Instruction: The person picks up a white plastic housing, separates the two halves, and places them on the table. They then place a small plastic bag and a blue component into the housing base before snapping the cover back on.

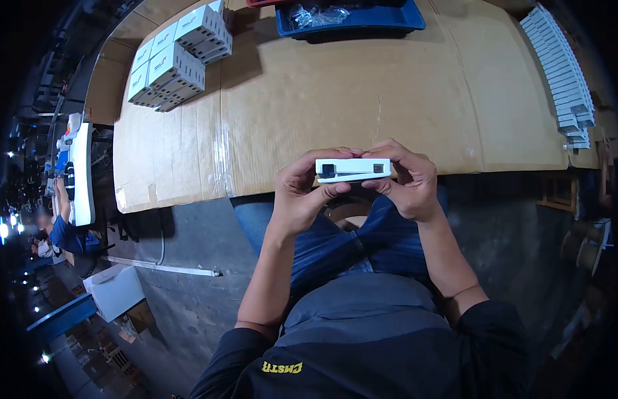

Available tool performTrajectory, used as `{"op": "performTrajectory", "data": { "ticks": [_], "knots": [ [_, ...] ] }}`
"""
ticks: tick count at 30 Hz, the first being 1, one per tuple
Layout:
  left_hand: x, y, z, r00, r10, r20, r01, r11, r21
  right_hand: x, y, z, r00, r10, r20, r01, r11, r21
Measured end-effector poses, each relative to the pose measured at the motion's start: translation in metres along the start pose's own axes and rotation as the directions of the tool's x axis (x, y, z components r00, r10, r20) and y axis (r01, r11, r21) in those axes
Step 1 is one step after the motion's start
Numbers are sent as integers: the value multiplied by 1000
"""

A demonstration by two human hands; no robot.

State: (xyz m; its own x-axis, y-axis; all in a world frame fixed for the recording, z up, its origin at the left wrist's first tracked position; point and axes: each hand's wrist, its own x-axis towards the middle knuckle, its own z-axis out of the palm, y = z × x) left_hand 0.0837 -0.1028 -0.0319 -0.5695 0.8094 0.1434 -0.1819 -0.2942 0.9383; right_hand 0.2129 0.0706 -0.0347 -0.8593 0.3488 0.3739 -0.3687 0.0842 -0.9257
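Observation:
Between my two hands is a small white box (353, 167), held level near the table's front edge. Its side facing me has a dark square at the left end and a greyish square at the right end, with a slit along the lower part. My left hand (305, 189) grips its left end, thumb below and fingers on top. My right hand (411, 181) pinches the right end in the same way. What is inside the box cannot be made out.
White printed boxes (168, 66) stand stacked at the table's back left. A blue tray (388, 26) with clear plastic in it sits at the back. A long row of white boxes (558, 70) lines the right side. Cardboard (349, 100) covers the table. Another person (69, 229) is far left.

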Motion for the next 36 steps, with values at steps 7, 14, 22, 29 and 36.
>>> {"op": "performTrajectory", "data": {
  "ticks": [7, 14, 22, 29, 36],
  "knots": [
    [-1, 1, 2, 1000, -22, -21, 22, 1000, 18, -3, -3, 1, 994, 108, -7, -107, 989, 105],
    [-4, 1, 5, 999, -11, -35, 13, 999, 50, -3, 5, -2, 999, 35, 8, -36, 992, 121],
    [-6, -3, 4, 999, 9, -45, -8, 999, 33, -5, 1, 0, 995, 95, 14, -96, 983, 156],
    [-4, -12, 1, 998, 64, 14, -63, 995, -82, -8, 2, 2, 989, 133, -62, -126, 987, 100],
    [-19, -42, -23, 743, -592, 313, 662, 579, -475, -6, -4, 4, 953, 301, -47, -261, 887, 381]
  ]
}}
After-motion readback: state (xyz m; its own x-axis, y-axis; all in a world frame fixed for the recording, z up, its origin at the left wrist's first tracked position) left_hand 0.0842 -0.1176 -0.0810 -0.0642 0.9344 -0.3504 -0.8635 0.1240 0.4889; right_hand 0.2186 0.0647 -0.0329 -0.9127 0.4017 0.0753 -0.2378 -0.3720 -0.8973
